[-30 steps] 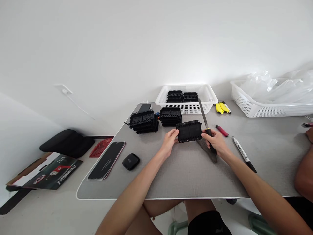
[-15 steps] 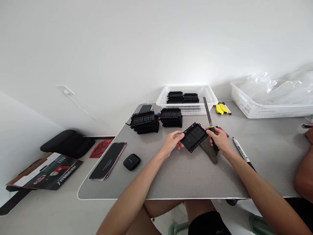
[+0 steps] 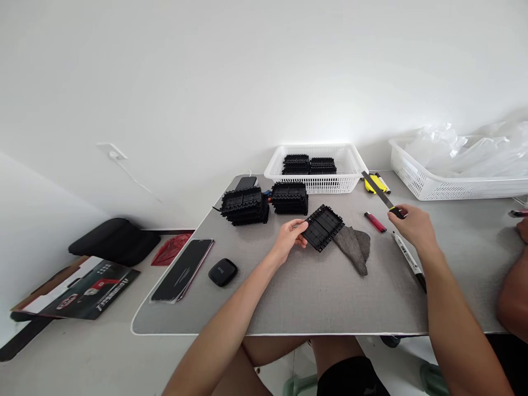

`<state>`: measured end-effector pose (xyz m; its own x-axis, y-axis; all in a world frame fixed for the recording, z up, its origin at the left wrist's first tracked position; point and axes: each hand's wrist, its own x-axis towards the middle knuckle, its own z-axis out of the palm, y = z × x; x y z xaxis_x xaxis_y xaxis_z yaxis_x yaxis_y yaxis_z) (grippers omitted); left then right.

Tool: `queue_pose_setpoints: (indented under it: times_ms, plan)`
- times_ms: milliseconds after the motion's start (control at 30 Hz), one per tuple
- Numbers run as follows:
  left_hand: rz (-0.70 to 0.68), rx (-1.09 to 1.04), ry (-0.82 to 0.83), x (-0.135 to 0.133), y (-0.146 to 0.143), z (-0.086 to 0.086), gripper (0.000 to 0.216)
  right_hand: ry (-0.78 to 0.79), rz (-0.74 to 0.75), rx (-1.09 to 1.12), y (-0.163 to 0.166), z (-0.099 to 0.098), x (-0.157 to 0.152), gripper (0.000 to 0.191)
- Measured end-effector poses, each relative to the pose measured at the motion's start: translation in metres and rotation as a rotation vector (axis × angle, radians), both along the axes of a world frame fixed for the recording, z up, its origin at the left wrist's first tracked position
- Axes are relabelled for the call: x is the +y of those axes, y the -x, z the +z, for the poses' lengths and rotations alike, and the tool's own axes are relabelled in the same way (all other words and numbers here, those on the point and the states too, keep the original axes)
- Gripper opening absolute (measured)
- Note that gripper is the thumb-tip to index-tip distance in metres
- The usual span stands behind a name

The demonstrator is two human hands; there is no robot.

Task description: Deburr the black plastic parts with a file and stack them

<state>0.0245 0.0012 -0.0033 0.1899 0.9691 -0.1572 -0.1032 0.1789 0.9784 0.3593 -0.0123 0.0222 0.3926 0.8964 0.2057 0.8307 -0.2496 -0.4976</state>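
My left hand (image 3: pixel 289 237) grips the near corner of a flat black plastic tray piece (image 3: pixel 323 227), tilted diagonally over the grey table (image 3: pixel 313 297). My right hand (image 3: pixel 413 223) is closed round the black and yellow handle of a metal file (image 3: pixel 378 193), held off to the right with the blade pointing back and left. A dark grey cloth (image 3: pixel 353 247) lies on the table just right of the black piece. A red lighter (image 3: pixel 374 221) and a black-and-white marker (image 3: pixel 408 258) lie near my right hand.
Two stacks of black pieces (image 3: pixel 246 205) (image 3: pixel 289 197) stand behind the held one. A white basket (image 3: pixel 317 166) holds more, and a second basket (image 3: pixel 433 184) holds clear bags. Yellow cutters (image 3: pixel 373 181), a phone (image 3: pixel 183 269) and a small black case (image 3: pixel 223 271) lie about. Another person's arm (image 3: pixel 513 297) is at the right edge.
My right hand has let go of the black piece and swung right with the file, uncovering the grey cloth. My left hand alone now holds the piece, turned further diagonal.
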Motion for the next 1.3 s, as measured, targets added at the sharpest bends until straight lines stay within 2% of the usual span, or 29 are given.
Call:
queue_pose_setpoints:
  times_ms: [100,333,567,767,1067,1300]
  plan:
    - [0.006,0.000,0.003,0.000,0.000,0.000,0.042,0.016,0.039,0.002,-0.009,0.001,0.000,0.033]
    - [-0.011,0.016,0.005,0.001,0.001,-0.003,0.043,0.123,-0.103,-0.084,-0.025,-0.009,0.002,0.032]
    - [-0.013,0.017,0.007,0.001,0.001,-0.003,0.042,0.294,-0.038,-0.090,-0.033,-0.027,0.009,0.029]
    - [-0.024,0.014,0.004,0.002,0.001,-0.003,0.042,0.282,0.035,-0.103,-0.025,-0.033,0.011,0.028]
    - [-0.026,0.030,-0.013,0.001,0.000,-0.001,0.038,0.228,0.045,-0.124,-0.028,-0.039,0.013,0.025]
    - [-0.021,0.074,-0.022,0.002,0.001,-0.001,0.038,0.338,0.019,-0.114,-0.026,-0.033,0.008,0.028]
